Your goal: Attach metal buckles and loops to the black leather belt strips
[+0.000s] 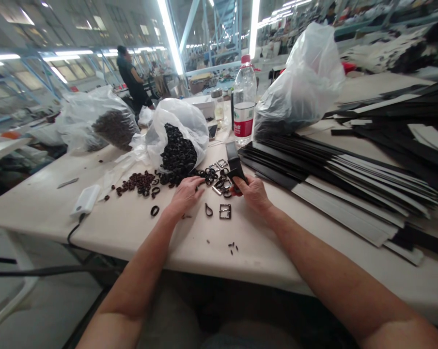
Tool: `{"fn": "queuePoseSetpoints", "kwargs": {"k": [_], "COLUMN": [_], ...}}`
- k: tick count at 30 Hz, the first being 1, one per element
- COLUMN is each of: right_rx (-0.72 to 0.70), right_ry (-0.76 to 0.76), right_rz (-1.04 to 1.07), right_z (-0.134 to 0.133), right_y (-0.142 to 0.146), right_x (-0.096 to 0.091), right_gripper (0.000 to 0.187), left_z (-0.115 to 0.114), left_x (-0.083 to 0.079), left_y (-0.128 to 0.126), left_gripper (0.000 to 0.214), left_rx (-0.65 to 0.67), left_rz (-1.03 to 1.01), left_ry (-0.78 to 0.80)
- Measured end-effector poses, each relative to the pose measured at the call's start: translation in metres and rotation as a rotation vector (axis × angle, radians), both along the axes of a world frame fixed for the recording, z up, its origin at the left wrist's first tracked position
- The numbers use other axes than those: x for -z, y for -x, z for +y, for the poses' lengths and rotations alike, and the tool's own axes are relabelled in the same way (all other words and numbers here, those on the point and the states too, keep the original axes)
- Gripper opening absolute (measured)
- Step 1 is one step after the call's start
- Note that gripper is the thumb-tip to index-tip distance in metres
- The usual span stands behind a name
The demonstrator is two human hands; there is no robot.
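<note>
My right hand point(254, 194) is closed on a black belt strap point(234, 159), whose end sticks up and away from me above the table. My left hand point(187, 195) reaches low over the table with its fingers stretched out, the fingertips at the edge of a heap of black belt loops point(207, 175). Metal buckles point(222, 164) lie among the loops between my hands. Closer to me, a dark square buckle point(225, 211) and a single black loop point(209, 210) rest side by side. Several tiny dark pieces point(232, 248) lie near the front edge.
An open plastic bag point(193, 118) spills black loops beside small brown rings point(139, 183). A bottle point(243, 104) stands behind the strap. Stacked black and white strips point(342, 194) cover the right side. A white box with a cable point(86, 199) sits left. A person point(131, 77) stands far back.
</note>
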State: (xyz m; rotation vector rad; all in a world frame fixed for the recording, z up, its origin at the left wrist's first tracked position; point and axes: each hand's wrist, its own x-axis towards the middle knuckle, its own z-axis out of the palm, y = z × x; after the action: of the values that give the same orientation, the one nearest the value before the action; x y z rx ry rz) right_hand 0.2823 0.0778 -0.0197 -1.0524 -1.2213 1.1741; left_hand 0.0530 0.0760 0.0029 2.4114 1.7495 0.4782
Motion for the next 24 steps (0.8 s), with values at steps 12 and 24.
{"fn": "queuePoseSetpoints", "kwargs": {"k": [12, 24], "right_rx": [0.04, -0.011], "right_ry": [0.026, -0.038], "right_rz": [0.017, -0.083], "right_z": [0.005, 0.0], "right_y": [-0.005, -0.002], "right_x": [0.001, 0.002], "right_gripper": [0.06, 0.052], "left_z": [-0.006, 0.041], "left_x": [-0.01, -0.002], "left_y": [0.027, -0.033], "left_gripper": [0.022, 0.01], "left_rx": [-0.033, -0.128], "left_rz": [0.079, -0.008], "left_ry": [-0.023, 0.031]}}
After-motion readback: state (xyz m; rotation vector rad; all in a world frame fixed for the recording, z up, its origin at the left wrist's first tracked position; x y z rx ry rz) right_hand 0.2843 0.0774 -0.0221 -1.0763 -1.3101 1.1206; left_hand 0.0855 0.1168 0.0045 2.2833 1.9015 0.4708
